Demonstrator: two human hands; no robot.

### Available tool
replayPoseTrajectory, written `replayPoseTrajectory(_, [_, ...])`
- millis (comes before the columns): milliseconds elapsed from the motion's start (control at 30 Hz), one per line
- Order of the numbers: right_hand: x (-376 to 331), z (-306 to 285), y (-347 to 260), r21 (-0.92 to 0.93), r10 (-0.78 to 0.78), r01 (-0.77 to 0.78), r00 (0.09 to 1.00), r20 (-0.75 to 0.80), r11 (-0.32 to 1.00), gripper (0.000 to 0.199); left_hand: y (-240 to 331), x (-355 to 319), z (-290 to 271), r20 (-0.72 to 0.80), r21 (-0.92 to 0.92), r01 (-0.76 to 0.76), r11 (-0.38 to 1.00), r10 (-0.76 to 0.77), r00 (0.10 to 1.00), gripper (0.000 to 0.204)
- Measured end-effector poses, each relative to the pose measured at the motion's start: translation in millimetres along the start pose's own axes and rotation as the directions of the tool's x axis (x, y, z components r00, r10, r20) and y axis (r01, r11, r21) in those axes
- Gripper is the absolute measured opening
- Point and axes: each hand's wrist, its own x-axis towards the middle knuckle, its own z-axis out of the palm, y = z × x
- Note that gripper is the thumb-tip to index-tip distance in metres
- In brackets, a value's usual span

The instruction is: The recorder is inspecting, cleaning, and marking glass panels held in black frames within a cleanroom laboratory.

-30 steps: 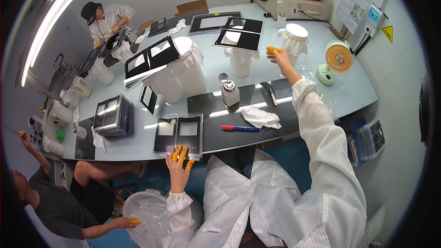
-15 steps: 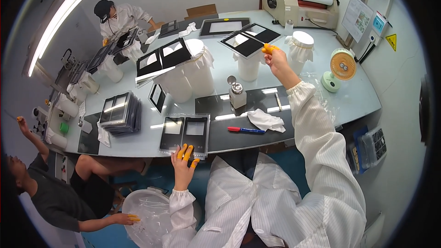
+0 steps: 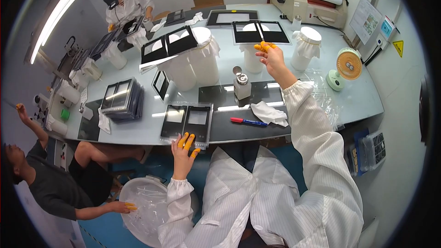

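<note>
Yellow finger cots cover some fingertips on both hands. My right hand (image 3: 275,62) reaches forward, its fingers pinched at the near edge of a black-framed panel (image 3: 240,36) with two windows. That panel lies over a cloth-covered white jar (image 3: 253,59). My left hand (image 3: 183,157) lies with fingers apart on the lower part of another two-window panel (image 3: 186,121) in clear plastic at the table's near edge. To its right are a red-and-blue marker (image 3: 249,121) and a crumpled white cloth (image 3: 270,113). Behind these stands a pump bottle (image 3: 242,87).
A stack of panels (image 3: 120,101) sits left of my hand. Beyond it, a panel (image 3: 167,46) rests on covered jars (image 3: 204,66). A small fan (image 3: 344,69) and a roller machine (image 3: 308,4) stand right. One person (image 3: 124,11) works far left; another (image 3: 55,188) sits beside a white bin (image 3: 144,206).
The panel at my right hand has turned from slanted to nearly level with the table's far edge. My left hand stays on its panel. The view has shifted slightly.
</note>
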Motion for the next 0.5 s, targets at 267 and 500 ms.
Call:
replayPoseTrajectory(267, [-13.9,-7.9,-6.0,-0.085,0.084,-0.081,0.996,0.032,0.993,0.027,-5.7,7.1,5.4,-0.053,0.106,-0.126,0.986,0.132,0.99,0.041])
replayPoseTrajectory(500, [-104.6,13.5,18.4,-0.186,0.187,-0.112,0.868,0.459,0.976,0.031,24.1,11.1,10.9,-0.022,0.065,-0.082,0.995,0.083,0.996,0.053])
